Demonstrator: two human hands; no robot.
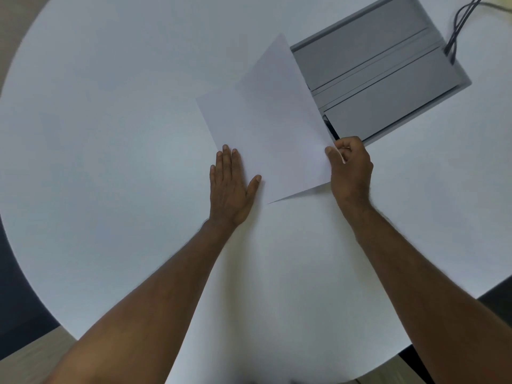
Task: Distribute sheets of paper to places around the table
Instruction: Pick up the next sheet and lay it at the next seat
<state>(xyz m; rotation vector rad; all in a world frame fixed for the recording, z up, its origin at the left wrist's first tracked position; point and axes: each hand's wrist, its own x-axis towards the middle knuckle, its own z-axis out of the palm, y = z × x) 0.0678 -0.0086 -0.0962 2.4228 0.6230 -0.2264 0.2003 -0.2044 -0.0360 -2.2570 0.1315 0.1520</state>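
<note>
White paper sheet (270,128), long axis up-left.

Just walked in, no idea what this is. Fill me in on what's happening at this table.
A person is handling white paper on a round white table. The left hand presses flat on the sheets lying there, while the right hand pinches the edge of the top sheet and lifts it beside a grey cable box.

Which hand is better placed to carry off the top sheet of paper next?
The right hand. It pinches the lifted sheet at its right edge, while the left hand lies flat, seemingly pressing down the paper beneath on the table.
</note>
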